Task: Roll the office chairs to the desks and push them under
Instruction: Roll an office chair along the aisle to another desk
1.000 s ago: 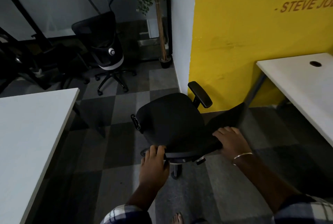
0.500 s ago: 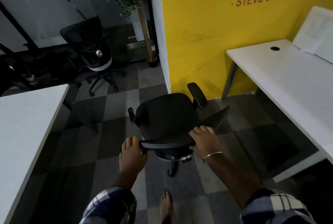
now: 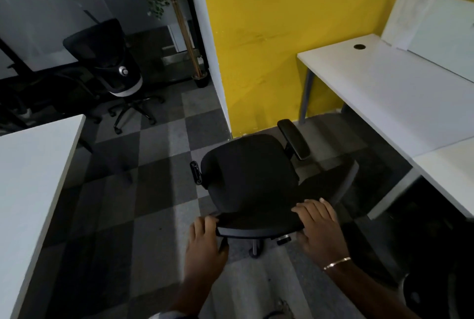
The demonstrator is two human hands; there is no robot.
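Note:
A black office chair (image 3: 250, 172) stands on the checkered carpet in front of me, seat facing the yellow wall. My left hand (image 3: 205, 244) grips the left end of its backrest top edge. My right hand (image 3: 319, 229), with a thin bracelet at the wrist, grips the right end of the same edge. One armrest sticks up on the chair's far right side. A white desk (image 3: 384, 98) stands to the right against the yellow wall. Another white desk (image 3: 33, 177) is at the left.
A second black office chair (image 3: 112, 69) with a white lumbar band stands at the back left near a potted plant (image 3: 179, 21). A yellow wall (image 3: 269, 36) rises straight ahead. A dark object (image 3: 441, 275) sits low at the right. Open carpet lies between the desks.
The view has swung right, bringing the right desk closer. My hands and the chair have turned with it; my grip has moved to the two ends of the backrest top.

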